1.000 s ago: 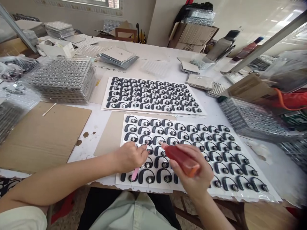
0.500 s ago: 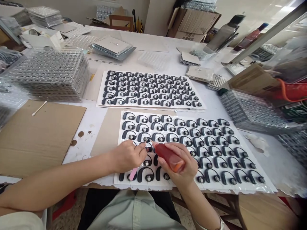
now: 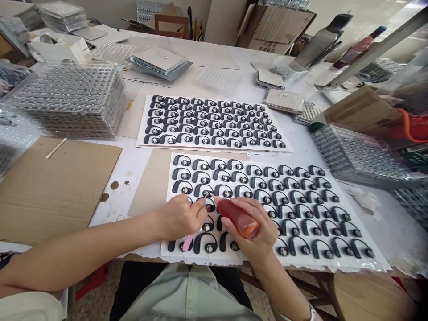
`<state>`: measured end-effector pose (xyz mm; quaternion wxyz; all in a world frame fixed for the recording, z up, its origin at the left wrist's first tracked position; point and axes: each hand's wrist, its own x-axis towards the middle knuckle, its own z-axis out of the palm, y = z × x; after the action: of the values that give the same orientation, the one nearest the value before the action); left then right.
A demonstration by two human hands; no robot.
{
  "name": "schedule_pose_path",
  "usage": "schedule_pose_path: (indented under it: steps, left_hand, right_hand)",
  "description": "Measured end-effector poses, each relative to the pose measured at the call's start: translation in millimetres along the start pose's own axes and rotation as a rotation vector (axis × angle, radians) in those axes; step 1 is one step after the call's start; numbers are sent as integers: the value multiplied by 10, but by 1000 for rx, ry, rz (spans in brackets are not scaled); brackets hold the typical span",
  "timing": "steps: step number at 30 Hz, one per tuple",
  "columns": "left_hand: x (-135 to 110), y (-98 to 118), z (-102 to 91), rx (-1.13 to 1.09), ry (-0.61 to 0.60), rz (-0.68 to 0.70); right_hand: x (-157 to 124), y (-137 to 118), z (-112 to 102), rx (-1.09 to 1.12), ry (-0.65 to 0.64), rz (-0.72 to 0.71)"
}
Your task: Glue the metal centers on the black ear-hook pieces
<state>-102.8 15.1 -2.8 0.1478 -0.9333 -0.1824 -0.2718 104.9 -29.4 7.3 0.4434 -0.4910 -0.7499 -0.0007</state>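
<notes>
Carefully, at the near edge of a white tabletop (image 3: pixel 132 162), a person bends over a white sheet (image 3: pixel 378 265) set with rows of black ear-hook pieces (image 3: pixel 199 189). The left hand (image 3: pixel 187 217) is closed on a pink-handled tool (image 3: pixel 187 243), its pink end slanting down toward the table's near edge; what its tip meets is too small to tell. The right hand (image 3: pixel 252 225) grips a red squeeze bottle (image 3: pixel 236 216), fingers wrapped round its body, nozzle pointed left at a piece in the sheet's left part, just beside the left fingertips; whether it touches cannot be told. A second sheet (image 3: pixel 141 143) of similar pieces lies behind, toward the tabletop's far edge, while a cotton swab (image 3: pixel 56 148) rests on brown cardboard (image 3: pixel 60 191) at the near left corner. Too hard a squeeze could flood the small part or drip onto its neighbours, the bottle being tilted nose-first over tightly packed rows. A slip of the left hand could nudge a piece out of line, and either forearm, lowered onto the sheet, could catch the fine wires that seem to stick out along its near edge.
</notes>
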Motion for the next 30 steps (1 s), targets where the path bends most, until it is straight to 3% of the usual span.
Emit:
schedule_pose_path:
  steps: [17,30]
  left_hand:
    - [-20,-6,9,12,-63,21]
    - [-23,-41,10,-82,11,-42]
  right_hand:
    - [-39,7,-12,32,28,60]
    - [-15,-17,-17,69,39,23]
